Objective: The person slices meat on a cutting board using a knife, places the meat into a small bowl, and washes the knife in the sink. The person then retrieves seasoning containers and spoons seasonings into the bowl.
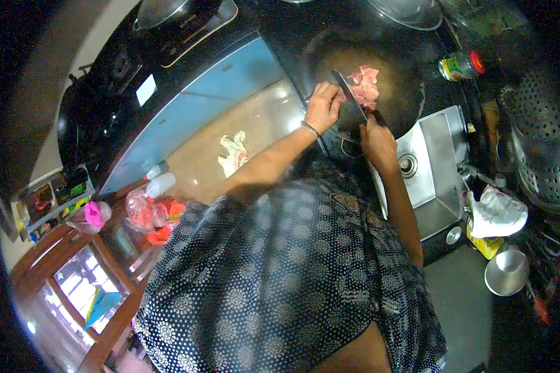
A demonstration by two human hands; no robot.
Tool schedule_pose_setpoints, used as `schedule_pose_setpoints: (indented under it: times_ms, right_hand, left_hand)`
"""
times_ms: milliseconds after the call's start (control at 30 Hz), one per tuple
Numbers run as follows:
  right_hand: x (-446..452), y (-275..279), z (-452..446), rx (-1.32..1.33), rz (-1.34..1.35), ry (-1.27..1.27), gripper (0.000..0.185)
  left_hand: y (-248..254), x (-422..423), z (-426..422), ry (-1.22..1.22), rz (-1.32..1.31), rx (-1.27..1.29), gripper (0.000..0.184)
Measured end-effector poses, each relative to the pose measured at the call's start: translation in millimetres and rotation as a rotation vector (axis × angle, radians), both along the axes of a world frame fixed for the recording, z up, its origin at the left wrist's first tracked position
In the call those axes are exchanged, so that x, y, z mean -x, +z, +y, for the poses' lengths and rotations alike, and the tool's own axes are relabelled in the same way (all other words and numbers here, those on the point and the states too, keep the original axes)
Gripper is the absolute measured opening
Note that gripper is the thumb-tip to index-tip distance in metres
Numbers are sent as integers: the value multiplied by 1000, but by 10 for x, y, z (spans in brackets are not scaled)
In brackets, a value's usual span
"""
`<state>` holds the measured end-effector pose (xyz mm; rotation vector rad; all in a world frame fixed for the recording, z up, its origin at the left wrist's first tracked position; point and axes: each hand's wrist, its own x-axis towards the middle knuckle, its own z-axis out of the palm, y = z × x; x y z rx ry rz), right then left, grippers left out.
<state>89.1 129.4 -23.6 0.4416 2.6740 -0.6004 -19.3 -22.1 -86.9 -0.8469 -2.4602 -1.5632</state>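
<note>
My right hand (379, 143) is closed round the handle of a kitchen knife (353, 99), whose dark blade points up and to the left. Just left of the blade, the curled fingers of my left hand (323, 107) press on a small piece of raw meat (341, 96). Right of the knife lies a pile of pink raw meat pieces (366, 84). All of this rests on a round, dark-edged chopping board (401, 93). The blade's lower edge is partly hidden, so I cannot tell how deep it sits in the meat.
A steel sink (442, 168) adjoins the board, with a white cloth (498, 212) by its tap. A red-lidded jar (460, 65) lies beyond the board. A perforated steel holder (541, 143) and a metal cup (507, 273) are at right. A crumpled bag (233, 152) lies on the floor.
</note>
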Motion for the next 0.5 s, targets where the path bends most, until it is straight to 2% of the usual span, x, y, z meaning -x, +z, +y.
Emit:
schedule_pose_setpoints:
  times_ms: [167, 367, 500]
  right_hand:
    - [-232, -6, 47, -78, -20, -109, 36]
    - [-198, 261, 13, -68, -12, -33, 34]
    - [-163, 250, 14, -49, -22, -14, 32]
  left_hand:
    - [-108, -7, 26, 43, -7, -13, 13]
    - [-39, -4, 26, 16, 19, 15, 15]
    - [-52, -2, 28, 13, 46, 16, 17]
